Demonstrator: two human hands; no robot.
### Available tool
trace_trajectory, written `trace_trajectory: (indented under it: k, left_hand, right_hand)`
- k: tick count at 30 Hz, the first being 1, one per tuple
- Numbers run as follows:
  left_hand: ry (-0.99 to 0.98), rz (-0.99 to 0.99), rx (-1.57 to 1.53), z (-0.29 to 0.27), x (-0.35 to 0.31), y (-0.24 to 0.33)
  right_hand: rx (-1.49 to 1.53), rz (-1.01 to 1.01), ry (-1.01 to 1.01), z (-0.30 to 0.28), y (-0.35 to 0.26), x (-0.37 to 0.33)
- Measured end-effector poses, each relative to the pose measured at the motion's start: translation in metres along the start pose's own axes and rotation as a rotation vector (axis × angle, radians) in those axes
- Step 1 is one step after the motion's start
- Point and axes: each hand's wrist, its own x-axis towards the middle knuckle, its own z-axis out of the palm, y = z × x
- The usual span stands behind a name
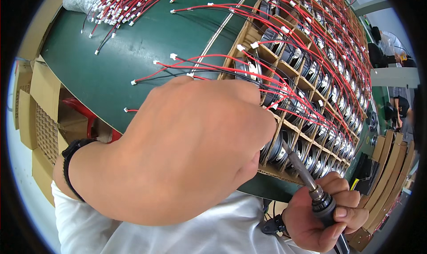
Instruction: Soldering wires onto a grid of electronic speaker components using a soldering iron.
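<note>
My right hand grips a soldering iron by its dark handle. The iron's metal tip points up and left, reaching a round metal speaker in the near row of a cardboard divider grid. My left hand is closed, back side up, beside the left edge of that grid. Its fingertips are hidden beneath it, so what they hold cannot be made out. Red and black wires with white plugs stretch out from just beyond this hand. More speakers with wires attached fill the grid's compartments.
A pile of red wires with white connectors lies on the green table at the far left. Open cardboard boxes stand beside the table on the left. Flattened cardboard leans at the right. Other people are farther back at the right.
</note>
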Motion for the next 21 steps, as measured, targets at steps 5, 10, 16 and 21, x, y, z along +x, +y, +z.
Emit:
trace_trajectory:
  k: [5,10,16,21]
  left_hand:
    - [-0.002,-0.001,-0.004,0.001,0.000,0.001]
    - [-0.020,0.014,0.034,-0.004,-0.001,0.003]
    - [0.085,0.002,-0.176,-0.004,0.006,0.010]
    - [0.075,-0.146,-0.329,-0.012,0.008,0.008]
  right_hand:
    - [-0.041,-0.005,0.003,-0.001,0.000,0.004]
    - [-0.030,0.003,0.278,0.010,0.004,0.000]
    - [-0.012,0.060,0.302,0.015,0.002,0.002]
    - [-0.038,0.094,0.367,0.018,0.000,0.005]
